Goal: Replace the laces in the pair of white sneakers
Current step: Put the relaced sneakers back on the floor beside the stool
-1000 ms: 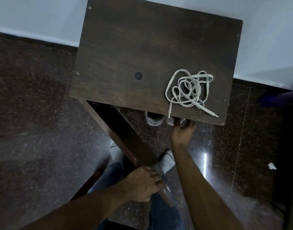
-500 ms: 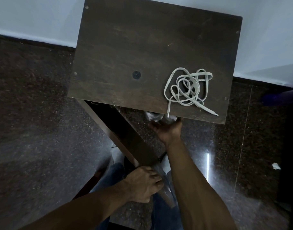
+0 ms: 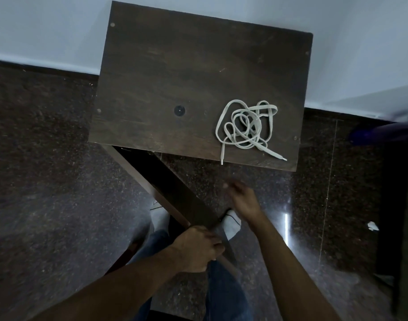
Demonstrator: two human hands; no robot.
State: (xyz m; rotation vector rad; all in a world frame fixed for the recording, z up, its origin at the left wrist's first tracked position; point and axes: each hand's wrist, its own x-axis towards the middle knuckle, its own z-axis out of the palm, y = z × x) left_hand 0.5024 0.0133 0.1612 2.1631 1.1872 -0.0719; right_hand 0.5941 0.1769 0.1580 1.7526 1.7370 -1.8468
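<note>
A tangled bundle of pale shoelaces [image 3: 245,127] lies on the near right part of the dark wooden table [image 3: 175,72]. One lace tip hangs over the table's front edge. No sneaker is in view. My left hand [image 3: 198,247] grips the lower end of a slanted wooden bar [image 3: 173,193] that runs from under the table toward me. My right hand [image 3: 242,200] hovers below the table's front edge, blurred by motion, with nothing seen in it.
My feet in white socks [image 3: 232,224] stand on the dark speckled floor [image 3: 48,181] on either side of the bar. A white wall [image 3: 48,31] backs the table. A scrap of white paper [image 3: 373,225] lies on the floor at right.
My right hand has pulled back from under the table's front edge toward me. The grey-white sneakers seen under that edge earlier are out of sight. The left hand has kept its grip.
</note>
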